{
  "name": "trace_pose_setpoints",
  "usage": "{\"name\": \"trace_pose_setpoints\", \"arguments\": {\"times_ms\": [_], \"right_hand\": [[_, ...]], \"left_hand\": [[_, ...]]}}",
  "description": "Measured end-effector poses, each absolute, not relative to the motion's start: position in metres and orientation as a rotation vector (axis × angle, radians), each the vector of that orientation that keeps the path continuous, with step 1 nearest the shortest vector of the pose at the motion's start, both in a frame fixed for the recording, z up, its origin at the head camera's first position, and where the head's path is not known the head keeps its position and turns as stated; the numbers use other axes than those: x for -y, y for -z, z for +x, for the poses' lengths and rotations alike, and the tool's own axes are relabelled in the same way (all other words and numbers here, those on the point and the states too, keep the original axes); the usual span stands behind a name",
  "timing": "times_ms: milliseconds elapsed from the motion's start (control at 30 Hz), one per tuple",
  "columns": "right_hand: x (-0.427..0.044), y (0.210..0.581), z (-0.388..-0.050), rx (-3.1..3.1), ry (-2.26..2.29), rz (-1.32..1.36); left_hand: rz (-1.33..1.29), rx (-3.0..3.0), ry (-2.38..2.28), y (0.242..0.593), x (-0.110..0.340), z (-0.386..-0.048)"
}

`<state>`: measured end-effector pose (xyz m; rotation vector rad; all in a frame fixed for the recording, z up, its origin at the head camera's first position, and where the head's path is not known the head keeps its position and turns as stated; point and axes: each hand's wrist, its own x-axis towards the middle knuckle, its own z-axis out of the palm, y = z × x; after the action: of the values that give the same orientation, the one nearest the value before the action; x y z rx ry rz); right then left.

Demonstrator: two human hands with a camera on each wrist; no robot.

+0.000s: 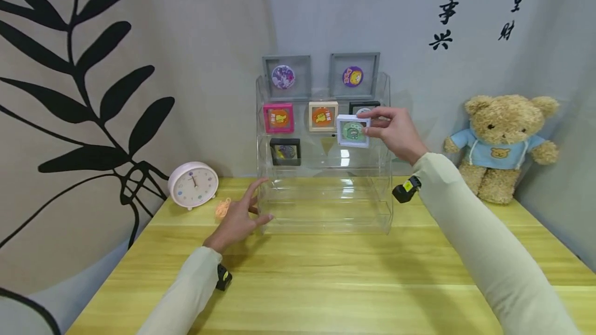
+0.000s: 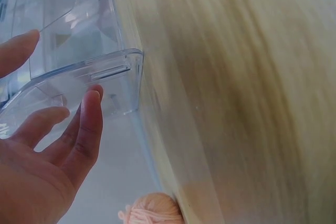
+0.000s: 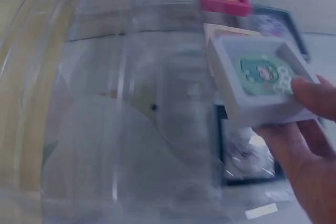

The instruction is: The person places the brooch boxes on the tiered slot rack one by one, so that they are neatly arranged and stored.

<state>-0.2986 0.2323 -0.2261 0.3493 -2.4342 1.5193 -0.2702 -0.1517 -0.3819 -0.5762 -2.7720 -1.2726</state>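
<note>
My right hand pinches a small white display frame with a round green badge inside. It holds the frame in front of a clear acrylic tiered rack, just below and in front of a black frame on the middle tier. In the right wrist view, the thumb lies on the white frame and the other fingers are under it. Beside the rack's left wall is my left hand, fingers spread and slightly bent, holding nothing; whether the fingertips touch the wall I cannot tell.
Two large grey frames stand on top. A pink frame and a cream frame share the middle tier; a dark frame sits below. A clock and orange yarn are left, a teddy bear right.
</note>
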Motion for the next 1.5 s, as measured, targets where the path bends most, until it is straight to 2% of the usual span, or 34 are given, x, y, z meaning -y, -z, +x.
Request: {"name": "trace_pose_setpoints", "arguments": {"times_ms": [333, 667, 933, 1167, 1367, 1500], "right_hand": [[-0.214, 0.242, -0.313, 2.540, -1.305, 0.298], [-0.214, 0.265, -0.313, 2.415, -0.797, 0.485], [-0.205, 0.281, -0.313, 2.235, -0.721, 0.484], [-0.201, 0.290, -0.314, 2.251, -0.688, 0.455], [-0.208, 0.294, -0.303, 2.292, -0.540, 0.460], [-0.216, 0.303, -0.272, 2.339, -0.429, 0.482]], "left_hand": [[-0.619, 2.759, 1.266, 0.384, 0.147, -0.270], [-0.590, 2.778, 1.218, 0.376, 0.149, -0.265], [-0.610, 2.723, 1.067, 0.363, 0.152, -0.260], [-0.516, 2.608, 0.963, 0.342, 0.162, -0.254], [-0.540, 2.643, 0.740, 0.344, 0.160, -0.244], [-0.546, 2.755, 0.532, 0.352, 0.155, -0.231]]}}
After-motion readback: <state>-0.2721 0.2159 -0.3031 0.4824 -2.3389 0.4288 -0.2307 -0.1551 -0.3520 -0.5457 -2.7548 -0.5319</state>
